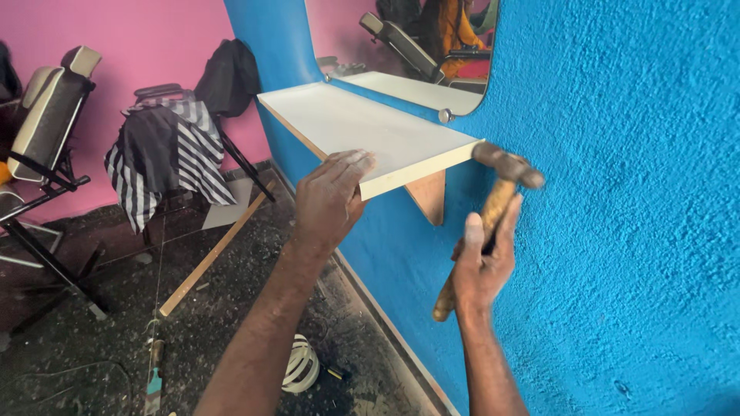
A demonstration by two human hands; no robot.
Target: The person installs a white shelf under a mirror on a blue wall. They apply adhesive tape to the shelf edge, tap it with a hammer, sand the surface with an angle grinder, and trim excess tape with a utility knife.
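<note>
Fingers of our left hand [330, 198] lay pressed together over the front edge of the cream shelf [362, 127], which jutted from the blue wall [617, 231] on a wooden bracket [429, 195], while our right hand [482, 266] curled around the wooden handle of the hammer [493, 208], its dark head just beside the shelf's right corner. Above the shelf a mirror [401, 46] was set into the wall; behind us stood a chair draped with a striped cloth [166, 154], a wooden strip [212, 250] leaned across the dusty floor [92, 347], and a striped roll [299, 366] lay under our left forearm.
</note>
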